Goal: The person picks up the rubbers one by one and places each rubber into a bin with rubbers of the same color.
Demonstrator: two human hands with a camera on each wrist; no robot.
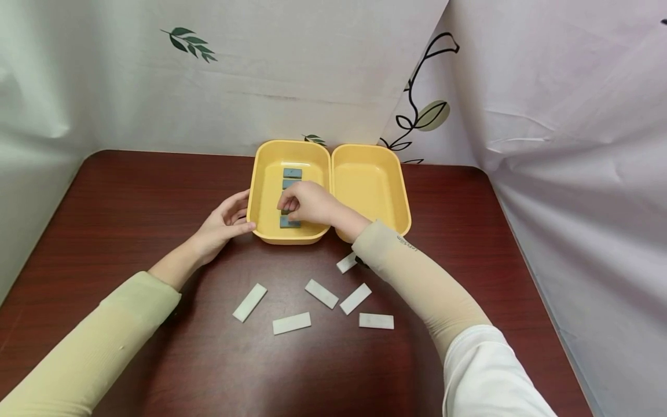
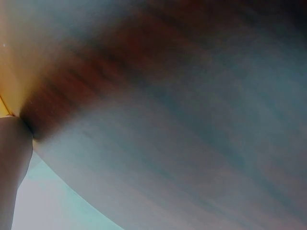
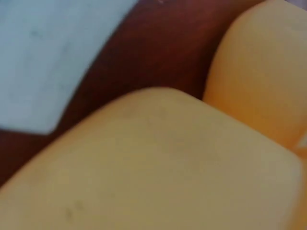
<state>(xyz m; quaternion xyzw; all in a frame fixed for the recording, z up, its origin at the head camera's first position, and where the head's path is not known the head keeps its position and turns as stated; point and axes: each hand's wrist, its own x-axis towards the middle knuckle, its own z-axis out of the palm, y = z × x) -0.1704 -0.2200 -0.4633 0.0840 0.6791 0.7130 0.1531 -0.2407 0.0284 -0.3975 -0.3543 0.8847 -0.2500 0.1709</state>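
A yellow plastic box stands at the back of the table with several grey-blue blocks lying in a column inside. Its left wall is held by my left hand, thumb on the rim and fingers along the outside. In the left wrist view the thumb meets the yellow edge. My right hand reaches into the box, its curled fingers pinching around a grey block low in the column. That hand hides part of this block and of the column.
A second yellow container, matching in shape, adjoins the box on the right, beneath my right wrist. Several white blocks lie scattered on the dark red wooden table. One white block is partly covered by the right sleeve. White curtains hang behind.
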